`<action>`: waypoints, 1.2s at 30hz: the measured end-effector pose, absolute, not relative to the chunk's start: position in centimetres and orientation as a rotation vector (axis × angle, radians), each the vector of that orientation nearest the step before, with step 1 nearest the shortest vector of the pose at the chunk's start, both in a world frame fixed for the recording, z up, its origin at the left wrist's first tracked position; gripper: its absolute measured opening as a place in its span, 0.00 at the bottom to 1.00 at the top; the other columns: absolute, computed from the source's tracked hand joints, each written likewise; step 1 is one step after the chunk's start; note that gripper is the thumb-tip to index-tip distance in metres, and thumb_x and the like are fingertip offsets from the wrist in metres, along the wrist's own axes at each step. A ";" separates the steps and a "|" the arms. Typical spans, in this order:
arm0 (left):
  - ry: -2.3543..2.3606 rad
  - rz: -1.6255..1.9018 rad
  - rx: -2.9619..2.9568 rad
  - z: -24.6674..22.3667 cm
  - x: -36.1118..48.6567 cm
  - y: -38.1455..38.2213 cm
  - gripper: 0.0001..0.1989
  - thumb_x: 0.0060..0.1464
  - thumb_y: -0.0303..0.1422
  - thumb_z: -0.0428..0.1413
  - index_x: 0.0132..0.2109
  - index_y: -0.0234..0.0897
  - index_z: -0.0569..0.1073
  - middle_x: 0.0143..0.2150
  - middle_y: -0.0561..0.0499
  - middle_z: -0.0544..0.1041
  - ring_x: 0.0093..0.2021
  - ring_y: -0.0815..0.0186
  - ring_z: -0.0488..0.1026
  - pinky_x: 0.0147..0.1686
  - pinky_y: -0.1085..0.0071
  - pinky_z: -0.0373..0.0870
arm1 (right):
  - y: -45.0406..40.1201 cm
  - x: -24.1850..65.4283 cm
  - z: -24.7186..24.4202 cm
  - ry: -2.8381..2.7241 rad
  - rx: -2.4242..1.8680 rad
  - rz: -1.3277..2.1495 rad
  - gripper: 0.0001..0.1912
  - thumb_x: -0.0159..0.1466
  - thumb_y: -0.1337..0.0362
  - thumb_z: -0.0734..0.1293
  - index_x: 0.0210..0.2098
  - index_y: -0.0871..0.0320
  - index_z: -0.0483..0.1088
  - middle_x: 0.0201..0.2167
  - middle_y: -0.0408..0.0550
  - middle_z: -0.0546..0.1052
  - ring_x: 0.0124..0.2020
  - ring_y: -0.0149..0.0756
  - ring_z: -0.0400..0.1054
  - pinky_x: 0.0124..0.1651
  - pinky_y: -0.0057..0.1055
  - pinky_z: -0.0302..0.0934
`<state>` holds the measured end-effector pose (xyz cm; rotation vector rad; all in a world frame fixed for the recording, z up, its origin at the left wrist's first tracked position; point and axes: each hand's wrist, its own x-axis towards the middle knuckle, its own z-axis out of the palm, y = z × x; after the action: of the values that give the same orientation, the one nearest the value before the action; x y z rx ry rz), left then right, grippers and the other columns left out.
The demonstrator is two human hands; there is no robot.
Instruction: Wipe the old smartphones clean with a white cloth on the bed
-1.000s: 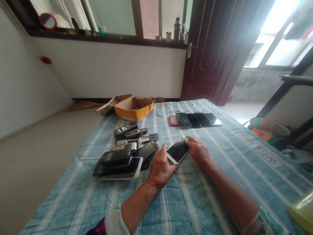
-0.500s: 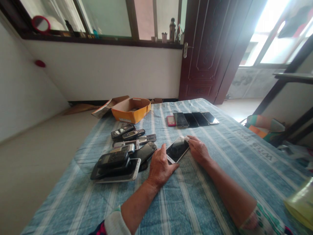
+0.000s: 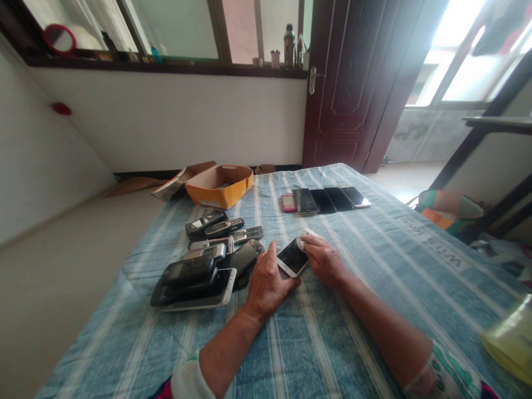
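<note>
A white smartphone (image 3: pixel 292 258) with a dark screen lies tilted on the cloth in front of me. My left hand (image 3: pixel 266 281) steadies its lower left end between thumb and fingers. Pressed to the upper part of the screen is a small white wipe (image 3: pixel 301 242), bunched under the fingertips of my right hand (image 3: pixel 326 259). Its exact material is hard to make out. Close to the left hand lies a pile of old phones: a black keypad phone (image 3: pixel 189 271) rests on top of larger ones, and a dark smartphone (image 3: pixel 245 256) sits beside my fingers.
An open orange cardboard box (image 3: pixel 220 191) stands at the far left of the striped bed cover (image 3: pixel 332 343). Several dark smartphones (image 3: pixel 324 200) lie in a row farther back, with a small pink-edged item (image 3: pixel 288 203) at their left. A yellow translucent object (image 3: pixel 509 341) sits at the right edge.
My right hand has slid the wipe from the phone's far upper right corner down and left across the screen. The left hand keeps its hold. The view has shifted slightly.
</note>
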<state>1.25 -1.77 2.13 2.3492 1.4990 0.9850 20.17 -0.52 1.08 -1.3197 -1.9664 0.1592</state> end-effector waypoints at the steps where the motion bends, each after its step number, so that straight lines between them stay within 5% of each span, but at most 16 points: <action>1: 1.489 0.986 2.336 2.2 1.1 -1.8 0.47 0.37 0.34 0.66 0.62 0.33 0.53 0.48 0.42 0.74 0.49 0.50 0.71 0.49 0.55 0.70 | -0.5 20.2 1.1 -1.965 -1.324 0.170 0.16 0.65 0.68 0.57 0.44 0.52 0.74 0.52 0.47 0.73 0.55 0.39 0.64 0.58 0.38 0.58; 15: 1.523 0.961 2.464 2.1 1.0 -1.8 0.43 0.38 0.35 0.66 0.60 0.33 0.57 0.49 0.40 0.73 0.50 0.48 0.71 0.49 0.54 0.70 | 0.0 21.3 1.0 -1.863 -1.446 0.155 0.14 0.65 0.68 0.57 0.41 0.54 0.75 0.51 0.49 0.73 0.52 0.39 0.66 0.56 0.38 0.60; 21: 1.517 0.989 2.583 2.0 1.2 -1.6 0.31 0.44 0.37 0.63 0.55 0.34 0.63 0.44 0.42 0.75 0.47 0.50 0.72 0.46 0.57 0.71 | -1.3 19.0 1.5 -2.010 -1.170 0.165 0.15 0.65 0.70 0.57 0.42 0.54 0.75 0.49 0.49 0.75 0.52 0.38 0.67 0.56 0.37 0.60; 27: 1.382 0.869 2.747 3.3 1.2 -1.6 0.09 0.53 0.38 0.57 0.37 0.36 0.71 0.35 0.44 0.76 0.40 0.53 0.73 0.43 0.58 0.72 | -0.9 19.2 1.9 -1.960 -1.212 0.069 0.16 0.65 0.70 0.57 0.43 0.53 0.74 0.50 0.49 0.74 0.54 0.39 0.65 0.57 0.37 0.58; 32: 1.445 0.748 2.784 3.6 0.8 -1.5 0.15 0.62 0.34 0.46 0.30 0.37 0.71 0.31 0.45 0.75 0.37 0.56 0.74 0.41 0.59 0.72 | 0.4 22.1 1.4 -1.765 -1.476 0.010 0.16 0.64 0.69 0.57 0.39 0.52 0.75 0.47 0.48 0.75 0.51 0.40 0.67 0.55 0.38 0.60; 36: 1.397 0.817 2.819 2.9 0.9 -1.6 0.18 0.57 0.46 0.53 0.42 0.34 0.72 0.39 0.41 0.76 0.44 0.51 0.73 0.46 0.55 0.71 | 0.6 22.5 1.1 -1.694 -1.499 0.104 0.15 0.64 0.68 0.57 0.40 0.51 0.75 0.47 0.47 0.76 0.48 0.38 0.68 0.53 0.35 0.61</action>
<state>0.85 -1.63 2.89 2.8193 1.3975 0.8167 22.52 0.62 1.10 -1.4989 -1.6937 0.1039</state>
